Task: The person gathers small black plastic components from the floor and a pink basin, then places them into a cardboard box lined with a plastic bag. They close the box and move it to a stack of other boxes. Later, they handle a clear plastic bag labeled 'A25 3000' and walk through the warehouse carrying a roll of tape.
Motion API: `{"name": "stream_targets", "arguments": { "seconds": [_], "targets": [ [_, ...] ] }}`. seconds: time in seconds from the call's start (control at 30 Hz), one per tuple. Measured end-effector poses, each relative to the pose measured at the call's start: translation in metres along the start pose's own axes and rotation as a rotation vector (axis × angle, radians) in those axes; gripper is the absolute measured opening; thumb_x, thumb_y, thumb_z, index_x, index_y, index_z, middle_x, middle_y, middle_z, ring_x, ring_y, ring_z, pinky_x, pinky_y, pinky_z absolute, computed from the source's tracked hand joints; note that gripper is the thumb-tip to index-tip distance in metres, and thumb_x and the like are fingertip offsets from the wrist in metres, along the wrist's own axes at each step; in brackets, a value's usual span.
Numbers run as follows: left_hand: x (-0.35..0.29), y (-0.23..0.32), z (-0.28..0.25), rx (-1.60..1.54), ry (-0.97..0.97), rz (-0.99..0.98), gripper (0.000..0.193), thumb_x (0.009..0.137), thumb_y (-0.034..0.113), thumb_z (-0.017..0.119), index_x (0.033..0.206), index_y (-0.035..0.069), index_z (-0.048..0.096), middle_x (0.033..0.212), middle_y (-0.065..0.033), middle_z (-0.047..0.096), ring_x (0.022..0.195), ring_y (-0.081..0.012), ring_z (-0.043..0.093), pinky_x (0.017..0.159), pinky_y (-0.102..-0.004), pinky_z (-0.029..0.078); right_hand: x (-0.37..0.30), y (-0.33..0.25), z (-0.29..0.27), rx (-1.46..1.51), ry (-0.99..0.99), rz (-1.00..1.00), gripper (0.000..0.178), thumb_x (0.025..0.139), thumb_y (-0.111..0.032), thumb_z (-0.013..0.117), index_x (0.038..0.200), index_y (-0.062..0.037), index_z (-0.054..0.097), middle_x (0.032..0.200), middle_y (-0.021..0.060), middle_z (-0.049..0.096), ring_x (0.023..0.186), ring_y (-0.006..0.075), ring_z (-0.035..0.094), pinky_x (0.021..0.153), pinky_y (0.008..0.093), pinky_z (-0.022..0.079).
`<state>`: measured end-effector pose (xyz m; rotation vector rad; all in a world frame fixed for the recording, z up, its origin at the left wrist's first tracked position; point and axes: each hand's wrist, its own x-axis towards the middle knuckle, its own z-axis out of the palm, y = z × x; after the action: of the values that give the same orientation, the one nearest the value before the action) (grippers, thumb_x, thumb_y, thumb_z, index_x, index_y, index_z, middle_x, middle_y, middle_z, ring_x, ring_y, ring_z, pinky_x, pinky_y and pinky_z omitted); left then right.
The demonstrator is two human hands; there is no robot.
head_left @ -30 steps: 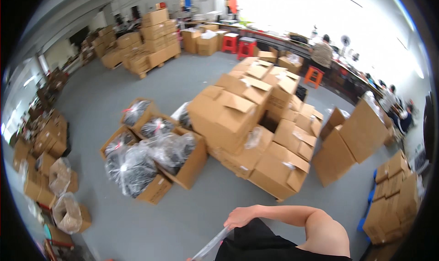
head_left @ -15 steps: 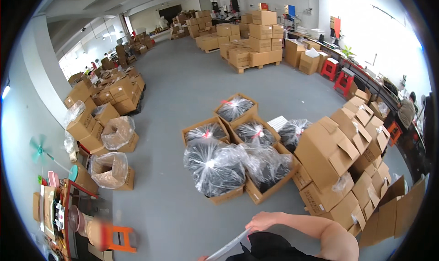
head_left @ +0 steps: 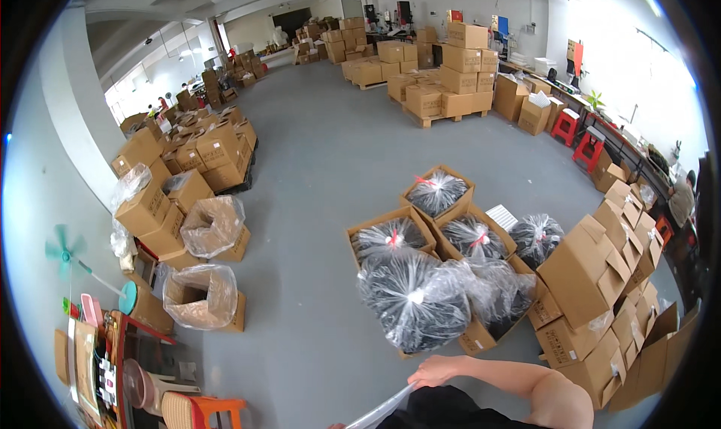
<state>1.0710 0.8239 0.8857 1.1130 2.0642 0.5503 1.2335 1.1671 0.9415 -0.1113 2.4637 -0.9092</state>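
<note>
My right hand (head_left: pixel 433 370), its fingers closed, pinches one end of a clear plastic bag (head_left: pixel 384 406) in front of my dark clothing. The plastic stretches in a narrow, taut band down to the lower edge. There only a sliver of my left hand (head_left: pixel 337 426) shows, at the band's other end; its fingers are mostly cut off. Just beyond my right hand stands a carton with a stuffed clear bag of dark goods (head_left: pixel 414 300), gathered at the top. Beside it, another open carton holds a loosely closed bag (head_left: pixel 502 290). Three more bags behind have red or pink ties.
Empty-looking lined cartons (head_left: pixel 200 297) stand at the left, near a green fan (head_left: pixel 66 255) and an orange stool (head_left: pixel 218 406). Tilted cartons (head_left: pixel 585 267) pile up at the right. Farther off are stacked cartons on a pallet (head_left: pixel 451 116), red stools (head_left: pixel 589 149) and a seated person (head_left: pixel 682 200).
The view has turned left, so the cartons and bags sit farther right in the picture. Both hands keep the plastic stretched; my right hand has hardly moved within the view.
</note>
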Motion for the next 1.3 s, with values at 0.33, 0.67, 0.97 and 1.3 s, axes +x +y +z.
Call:
{"name": "stream_targets", "arguments": {
  "seconds": [0.33, 0.67, 0.97, 1.3],
  "targets": [
    [0.199, -0.041, -0.224, -1.076, 0.618, 0.044, 0.023, 0.085, 0.01, 0.058, 0.106, 0.006, 0.049, 0.098, -0.0043, 0.056, 0.094, -0.015, 0.057, 0.084, -0.0323, 0.047, 0.153, 0.057, -0.138, 0.705, 0.225, 0.011, 0.025, 0.093, -0.028, 0.046, 0.094, -0.005, 0.054, 0.064, 0.0045, 0.056, 0.055, 0.0131, 0.054, 0.05, 0.0272, 0.041],
    [0.476, 0.044, -0.439, -1.102, 0.5, 0.231, 0.062, 0.094, 0.036, 0.043, 0.14, 0.003, 0.019, 0.129, -0.0133, 0.044, 0.111, -0.0211, 0.048, 0.098, -0.0349, 0.037, 0.373, 0.084, -0.357, 1.542, 0.571, -0.114, 0.037, 0.095, -0.031, 0.043, 0.11, 0.0027, 0.047, 0.063, 0.0068, 0.052, 0.047, 0.0112, 0.044, 0.044, 0.0223, 0.035],
    [0.755, 0.078, -0.578, -1.194, 0.306, 0.296, 0.038, 0.093, 0.026, 0.047, 0.121, -0.001, 0.048, 0.107, -0.0139, 0.06, 0.092, -0.0224, 0.062, 0.075, -0.0332, 0.052, 0.476, 0.221, -0.569, 1.478, 0.503, -0.266, 0.035, 0.095, -0.028, 0.042, 0.11, 0.0042, 0.047, 0.073, 0.0119, 0.059, 0.051, 0.0124, 0.052, 0.047, 0.0228, 0.039],
    [1.097, 0.182, -0.677, -0.986, 0.115, 0.324, 0.027, 0.091, 0.016, 0.052, 0.1, -0.009, 0.055, 0.086, -0.0148, 0.065, 0.076, -0.0204, 0.064, 0.067, -0.0311, 0.053, 0.536, 0.418, -0.806, 1.401, 0.814, -0.09, 0.031, 0.093, -0.024, 0.048, 0.11, 0.0014, 0.047, 0.093, 0.0077, 0.059, 0.083, 0.0131, 0.058, 0.073, 0.0269, 0.047]
  ]
}}
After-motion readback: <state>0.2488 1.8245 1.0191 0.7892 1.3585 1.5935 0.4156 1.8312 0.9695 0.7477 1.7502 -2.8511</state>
